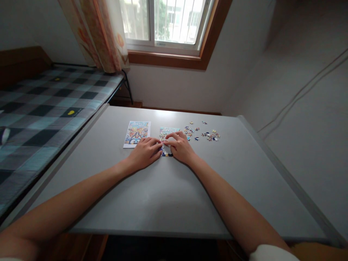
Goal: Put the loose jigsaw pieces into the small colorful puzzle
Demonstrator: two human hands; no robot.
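A partly assembled jigsaw puzzle (170,129) lies on the table between my hands, its pale upper edge and a dark strip along the bottom showing. My left hand (146,152) rests over its left edge, palm down, with the fingers stretched out. From the other side my right hand (181,148) reaches over the middle, fingers bent and a little apart, their tips touching the puzzle. Between the fingertips the surface is mostly hidden. A reference picture card (137,132) with penguins lies just beyond my left hand. Loose puzzle pieces (213,135) are scattered right of my right hand.
The light grey table (174,195) has a raised edge along its right side. Left of it stands a bed with a checked cover (89,88). A window (165,21) and an orange curtain (102,36) are behind, and a cable (301,88) hangs along the right wall.
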